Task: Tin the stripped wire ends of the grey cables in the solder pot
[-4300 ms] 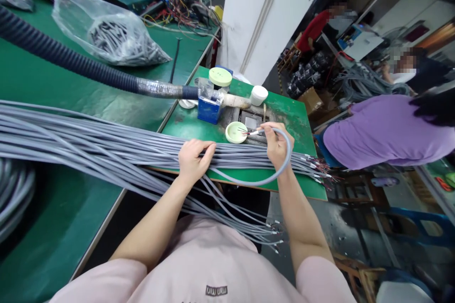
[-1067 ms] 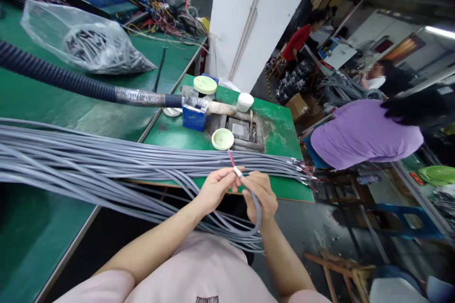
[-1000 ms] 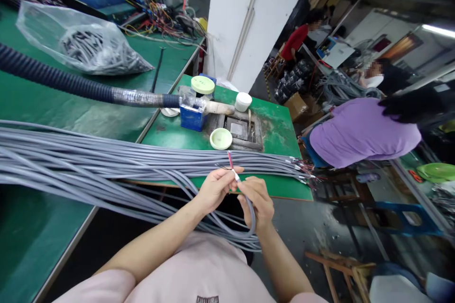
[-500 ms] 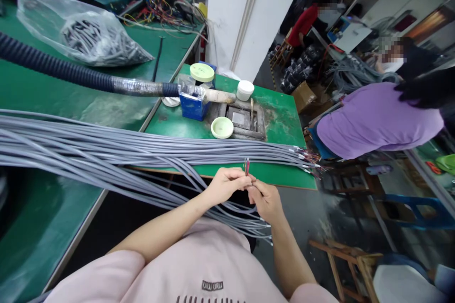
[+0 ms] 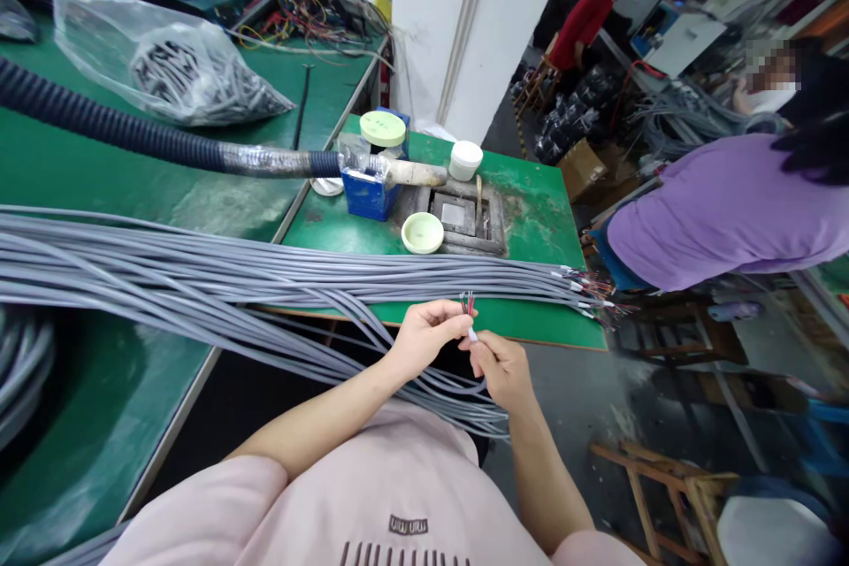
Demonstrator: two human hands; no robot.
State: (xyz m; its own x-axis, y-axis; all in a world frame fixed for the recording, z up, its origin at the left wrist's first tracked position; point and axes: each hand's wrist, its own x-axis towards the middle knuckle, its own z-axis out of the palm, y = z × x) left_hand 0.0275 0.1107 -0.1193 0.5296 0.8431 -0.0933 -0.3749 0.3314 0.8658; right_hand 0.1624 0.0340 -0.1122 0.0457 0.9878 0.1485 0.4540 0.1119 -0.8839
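Between my two hands stands the stripped end of a grey cable, its thin coloured wires (image 5: 468, 304) fanned upward and a white sleeve (image 5: 472, 334) just below them. My left hand (image 5: 430, 338) pinches the wires between thumb and fingers. Below the sleeve, my right hand (image 5: 502, 367) is closed on the cable, most of which its fingers hide. Behind my hands a thick bundle of grey cables (image 5: 265, 263) runs across the bench, with stripped ends (image 5: 587, 285) at the right. More grey cables (image 5: 457, 402) hang under my wrists.
A black extraction hose (image 5: 133, 128) reaches over the green bench to a blue box (image 5: 370, 195). Nearby are a soldering pot (image 5: 457, 214), a pale green dish (image 5: 423, 233) and a white tub (image 5: 465, 161). A person in purple (image 5: 730, 212) sits at the right, beyond a wooden stool (image 5: 663, 495).
The white sleeve now shows between my hands, and the wires have spread a little. My fingers have shifted slightly apart. The whole view has moved a bit.
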